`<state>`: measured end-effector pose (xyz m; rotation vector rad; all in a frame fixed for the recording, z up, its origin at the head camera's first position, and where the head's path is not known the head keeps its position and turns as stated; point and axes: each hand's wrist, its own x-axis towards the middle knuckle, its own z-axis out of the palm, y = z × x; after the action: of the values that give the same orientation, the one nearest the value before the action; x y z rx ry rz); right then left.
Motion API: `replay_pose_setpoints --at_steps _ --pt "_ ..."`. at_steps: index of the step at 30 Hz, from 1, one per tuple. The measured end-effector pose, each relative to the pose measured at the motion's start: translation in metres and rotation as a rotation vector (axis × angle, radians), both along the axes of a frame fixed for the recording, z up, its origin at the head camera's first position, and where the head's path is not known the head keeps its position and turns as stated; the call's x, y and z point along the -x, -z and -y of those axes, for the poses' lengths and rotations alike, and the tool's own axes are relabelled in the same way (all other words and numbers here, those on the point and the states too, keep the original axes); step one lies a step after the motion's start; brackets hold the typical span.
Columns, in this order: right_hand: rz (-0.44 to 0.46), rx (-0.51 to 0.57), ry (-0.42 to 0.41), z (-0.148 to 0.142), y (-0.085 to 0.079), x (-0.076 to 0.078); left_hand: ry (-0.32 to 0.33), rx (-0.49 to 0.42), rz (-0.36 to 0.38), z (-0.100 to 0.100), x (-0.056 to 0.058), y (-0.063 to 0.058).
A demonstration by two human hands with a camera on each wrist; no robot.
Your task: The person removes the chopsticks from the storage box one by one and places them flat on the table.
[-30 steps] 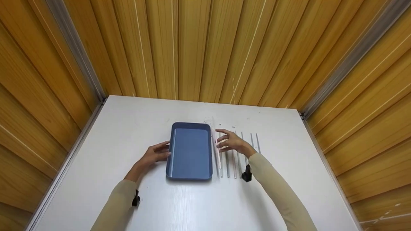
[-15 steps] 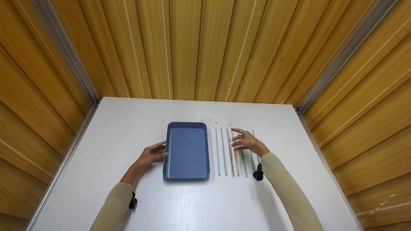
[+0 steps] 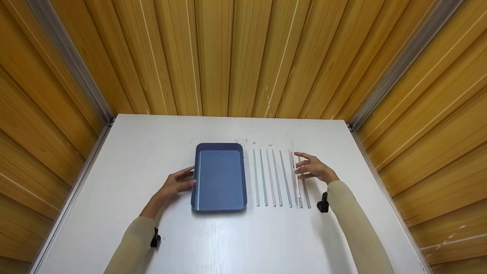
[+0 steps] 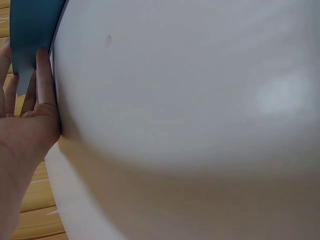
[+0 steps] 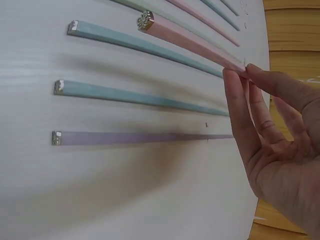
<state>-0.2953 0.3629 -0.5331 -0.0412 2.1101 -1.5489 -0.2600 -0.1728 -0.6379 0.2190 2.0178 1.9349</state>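
Between thumb and fingertips, my right hand (image 3: pixel 314 168) pinches a pink chopstick (image 5: pixel 190 42) with a patterned silver end. It is raised over the right part of a row of chopsticks on the table. Below it in the right wrist view lie two blue-green chopsticks, the nearer one (image 5: pixel 125 95) beside a purple chopstick (image 5: pixel 110 138). My left hand (image 3: pixel 177 186) rests against the left side of a blue rectangular tray (image 3: pixel 218 179), fingers fairly straight. In the left wrist view, a finger (image 4: pixel 45 80) touches the tray's edge (image 4: pixel 35 35).
Several more chopsticks, one of them (image 3: pixel 255 179) closest to the tray, lie roughly parallel on the white table (image 3: pixel 213 243). Small dark specks and marks (image 3: pixel 241 141) dot the surface behind them. Wood-patterned walls (image 3: pixel 213 57) enclose the table's back and sides.
My right hand has moved right, carrying the pink chopstick from beside the tray across the row to its right end. The left hand stays at the tray; the view has shifted slightly.
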Motion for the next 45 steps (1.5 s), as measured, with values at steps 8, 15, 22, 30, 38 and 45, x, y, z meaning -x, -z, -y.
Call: replay_pose_setpoints --at_steps 8,15,22,30,38,45 --pt "0.043 -0.111 0.030 -0.023 0.002 -0.005 -0.002 0.021 0.004 0.001 0.001 -0.001" --pt "0.083 -0.114 0.001 -0.055 0.010 -0.012 -0.016 0.021 0.021 -0.002 -0.001 -0.001" --pt "0.120 -0.124 0.008 -0.080 0.024 -0.019 -0.026 0.016 0.031 -0.004 -0.002 0.000" --pt "0.124 -0.139 0.016 -0.082 0.038 -0.019 -0.038 0.020 0.016 -0.004 -0.002 -0.001" --pt "0.081 -0.181 0.023 -0.070 0.044 -0.014 -0.039 0.030 0.013 -0.004 0.000 -0.002" --pt "0.064 -0.208 0.049 -0.063 0.046 -0.008 -0.035 0.032 0.023 -0.003 -0.001 -0.002"
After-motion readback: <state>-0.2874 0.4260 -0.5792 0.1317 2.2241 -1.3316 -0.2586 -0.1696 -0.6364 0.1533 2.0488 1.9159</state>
